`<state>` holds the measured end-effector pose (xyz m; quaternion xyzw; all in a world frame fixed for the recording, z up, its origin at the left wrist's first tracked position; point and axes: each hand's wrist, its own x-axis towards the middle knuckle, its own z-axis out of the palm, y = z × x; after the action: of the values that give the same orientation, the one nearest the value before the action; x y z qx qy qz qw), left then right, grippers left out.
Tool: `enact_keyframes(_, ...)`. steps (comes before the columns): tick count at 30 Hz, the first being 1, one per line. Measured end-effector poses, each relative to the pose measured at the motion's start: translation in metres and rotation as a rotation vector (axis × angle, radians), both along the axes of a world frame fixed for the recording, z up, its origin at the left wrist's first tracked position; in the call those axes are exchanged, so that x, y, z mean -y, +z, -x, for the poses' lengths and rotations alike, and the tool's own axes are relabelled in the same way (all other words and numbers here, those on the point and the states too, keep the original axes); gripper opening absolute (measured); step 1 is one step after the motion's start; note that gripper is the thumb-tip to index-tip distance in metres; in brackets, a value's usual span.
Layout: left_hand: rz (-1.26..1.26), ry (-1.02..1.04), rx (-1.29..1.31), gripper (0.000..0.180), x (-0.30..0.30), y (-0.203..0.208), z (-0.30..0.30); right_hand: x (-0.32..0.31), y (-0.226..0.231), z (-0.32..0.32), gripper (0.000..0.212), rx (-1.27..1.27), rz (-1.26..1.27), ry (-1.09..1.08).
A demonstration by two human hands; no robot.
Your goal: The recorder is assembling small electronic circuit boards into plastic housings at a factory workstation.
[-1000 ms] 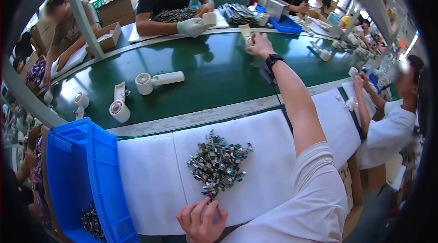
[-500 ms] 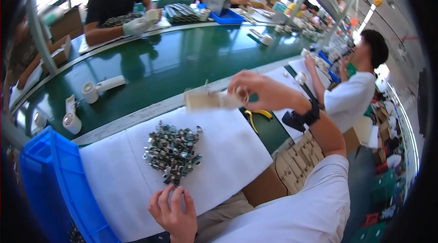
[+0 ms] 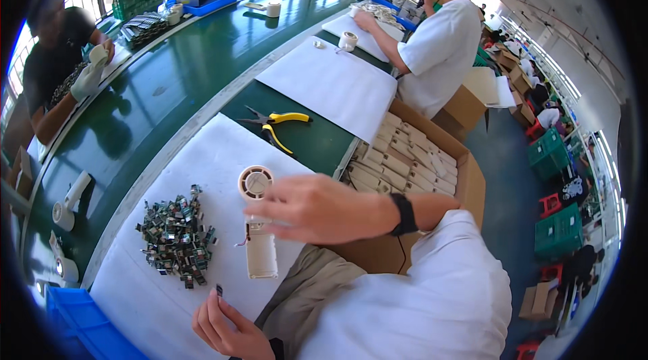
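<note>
My left hand [image 3: 228, 327] pinches a small dark circuit board [image 3: 219, 290] between thumb and fingertips, just below a heap of small green circuit boards [image 3: 177, 237]. On the white sheet [image 3: 214, 147] lies a white handheld fan shell [image 3: 262, 256], with its round grilled head toward the far side and its hollow handle facing up. A thin wire shows beside the handle. My right hand [image 3: 314, 208], blurred, passes over the neck of the fan shell with its fingers stretched and apart. It covers part of the neck, and I see nothing held in it.
Yellow-handled pliers [image 3: 278, 123] lie beyond the sheet. A carton of cream fan shells [image 3: 405, 157] stands to the right, a blue bin [image 3: 88, 326] at lower left. Several fan pieces rest on the green conveyor [image 3: 169, 63]. A co-worker in white [image 3: 442, 42] sits ahead.
The view has swung right. The fan shell, held up in my right hand before, now lies on the sheet. My left hand has picked up a small circuit board from the heap's edge.
</note>
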<state>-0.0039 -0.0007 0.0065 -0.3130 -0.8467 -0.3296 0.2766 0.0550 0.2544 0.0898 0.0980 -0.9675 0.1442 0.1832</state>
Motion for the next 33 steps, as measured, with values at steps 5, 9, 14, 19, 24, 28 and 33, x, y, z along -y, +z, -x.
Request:
enact_keyframes(5,-0.074,-0.02,0.103,0.017,-0.001,-0.012,-0.005,0.03,-0.015,-0.004,0.034,0.402,0.23,-0.22)
enact_keyframes(9,-0.038,-0.115,0.158,0.016,-0.004,0.004,-0.004,0.034,-0.047,0.002,0.024,0.098,0.298,-0.178)
enact_keyframes(14,-0.016,-0.175,0.189,0.024,-0.014,0.007,0.001,0.029,-0.042,0.0,0.026,0.113,0.355,-0.145)
enact_keyframes(19,-0.149,-0.19,0.231,0.028,-0.015,0.012,0.004,0.031,-0.044,0.005,0.022,0.127,0.383,-0.165)
enact_keyframes(24,-0.364,-0.287,0.499,0.027,-0.026,0.021,-0.009,0.03,-0.057,0.002,0.02,-0.018,0.409,-0.129)
enact_keyframes(28,-0.346,-0.439,0.565,0.029,-0.024,0.017,-0.012,0.031,-0.052,-0.016,0.021,0.062,0.517,-0.029)
enact_keyframes(33,-0.555,-0.404,0.628,0.027,-0.024,0.01,-0.017,0.035,-0.052,-0.019,0.024,0.061,0.608,-0.008)
